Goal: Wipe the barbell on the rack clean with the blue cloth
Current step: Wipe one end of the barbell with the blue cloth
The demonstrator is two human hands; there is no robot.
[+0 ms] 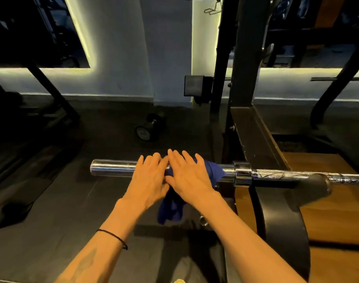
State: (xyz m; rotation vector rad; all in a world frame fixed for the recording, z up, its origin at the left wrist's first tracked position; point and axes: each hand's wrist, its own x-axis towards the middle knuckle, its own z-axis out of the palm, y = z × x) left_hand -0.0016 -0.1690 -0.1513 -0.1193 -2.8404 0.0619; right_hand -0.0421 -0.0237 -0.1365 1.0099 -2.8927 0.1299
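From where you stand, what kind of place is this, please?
Most likely a gym. A chrome barbell lies across a black rack, a dumbbell rests on the dark floor behind it, and both hands, the left hand and the right hand, press a blue cloth onto the bar's sleeve.

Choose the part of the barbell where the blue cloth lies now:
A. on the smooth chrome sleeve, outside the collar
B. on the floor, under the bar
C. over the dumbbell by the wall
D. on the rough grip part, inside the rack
A: the blue cloth is draped over the barbell sleeve, left of the collar, under the left hand and the right hand.
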